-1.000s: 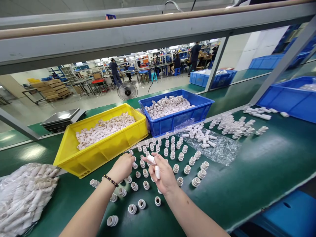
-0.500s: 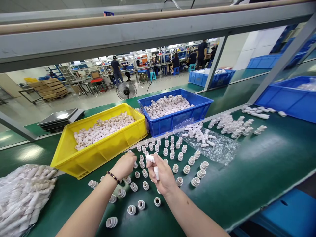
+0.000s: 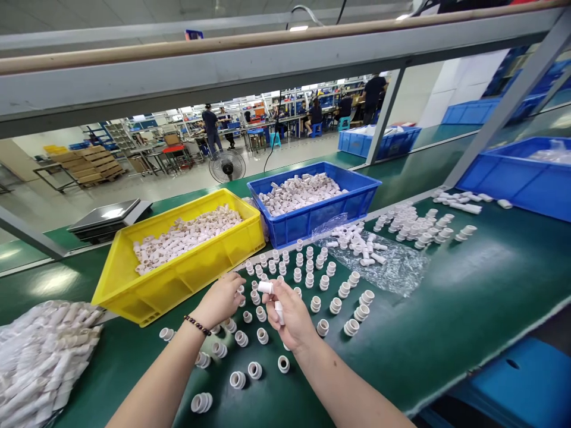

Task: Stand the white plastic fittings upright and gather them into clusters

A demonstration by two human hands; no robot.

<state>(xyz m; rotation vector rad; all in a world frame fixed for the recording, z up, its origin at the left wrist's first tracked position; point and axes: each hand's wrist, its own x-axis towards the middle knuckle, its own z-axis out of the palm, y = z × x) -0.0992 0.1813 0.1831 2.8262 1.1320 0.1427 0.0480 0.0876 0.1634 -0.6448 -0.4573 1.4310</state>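
Observation:
My right hand (image 3: 289, 312) is closed around white plastic fittings; one (image 3: 265, 288) sticks out between thumb and forefinger, and another (image 3: 279, 311) shows lower, against the curled fingers. To its left, my left hand (image 3: 223, 297), with a beaded bracelet at the wrist, reaches over the standing fittings, its fingertips beside a white fitting (image 3: 241, 290). Whether those fingers grip it is not clear. Many short white fittings (image 3: 255, 370) stand in loose rows on the green table (image 3: 401, 333) around both hands.
Behind the rows are a yellow bin (image 3: 178, 285) and a blue bin (image 3: 321, 217), both holding fittings. A clear plastic sheet (image 3: 401, 270) with fittings lies to the right. A full bag (image 3: 44, 356) sits at left. People work far behind.
My left hand has shifted slightly left, and its fingers look more extended. My right hand still holds its fittings, moved a little left. The camera view has shifted slightly.

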